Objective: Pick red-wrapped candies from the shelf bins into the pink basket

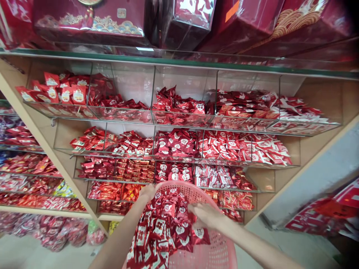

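A pink plastic basket (pixel 224 239) hangs low in front of me, holding a heap of small red wrapped packets. My left hand (pixel 148 192) is closed on its far rim at the left. Inside the basket, my right hand (pixel 204 216) reaches over the heap from the right, fingers extended and slightly bent against the packets. Dark red packets with white round labels (pixel 183 229) lie beneath and beside those fingers. Red-and-white packets with a flower-like mark (pixel 159 227) fill the left side. My right fingertips are partly lost among the wrappers.
Stepped shelves with clear dividers (pixel 154 89) hold many red packets ahead. Large dark red gift boxes (pixel 89 22) stand on a glass shelf (pixel 179 64) above. More packets fill a neighbouring rack (pixel 25 164) at left, with bagged goods (pixel 53 231) on the floor.
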{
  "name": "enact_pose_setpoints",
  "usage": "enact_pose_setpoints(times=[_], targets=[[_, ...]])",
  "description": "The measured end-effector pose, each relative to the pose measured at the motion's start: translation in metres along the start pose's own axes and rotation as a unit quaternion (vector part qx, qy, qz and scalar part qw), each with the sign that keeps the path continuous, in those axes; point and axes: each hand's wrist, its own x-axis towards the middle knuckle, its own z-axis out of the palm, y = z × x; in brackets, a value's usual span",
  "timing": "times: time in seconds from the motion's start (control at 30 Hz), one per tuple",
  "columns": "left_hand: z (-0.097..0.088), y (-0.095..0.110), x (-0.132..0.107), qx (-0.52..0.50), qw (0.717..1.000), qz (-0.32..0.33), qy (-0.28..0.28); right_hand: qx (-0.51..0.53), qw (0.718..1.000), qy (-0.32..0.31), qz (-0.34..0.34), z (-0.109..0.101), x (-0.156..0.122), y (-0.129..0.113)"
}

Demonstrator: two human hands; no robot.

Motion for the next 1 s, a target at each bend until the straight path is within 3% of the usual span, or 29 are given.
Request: enact_pose_setpoints(times=[0.07, 0.2, 0.33, 0.57, 0.83, 1.0], targets=[[0.0, 0.0, 0.0, -0.009, 1.0, 0.005, -0.01, 0.014, 0.995, 0.092, -0.03, -0.037, 0.007, -0.003], [-0.002, 0.0, -0.001, -0.016, 1.0, 0.002, -0.021, -0.013, 0.959, 0.28, -0.044, -0.113, 0.031, -0.004], [-0.005, 0.001, -0.004, -0.017, 1.0, 0.001, -0.02, -0.078, 0.931, 0.357, -0.01, -0.154, 0.061, 0.005], [0.0, -0.003, 0.001, -0.025, 0.999, 0.017, -0.014, -0.098, 0.934, 0.342, 0.031, -0.157, 0.088, 0.016], [-0.001, -0.002, -0.002, -0.024, 1.0, 0.01, -0.011, -0.103, 0.931, 0.348, 0.041, -0.157, 0.09, 0.018], [0.001, -0.004, -0.001, -0.034, 0.999, 0.015, -0.005, -0.104, 0.91, 0.393, 0.084, -0.162, 0.084, 0.013]])
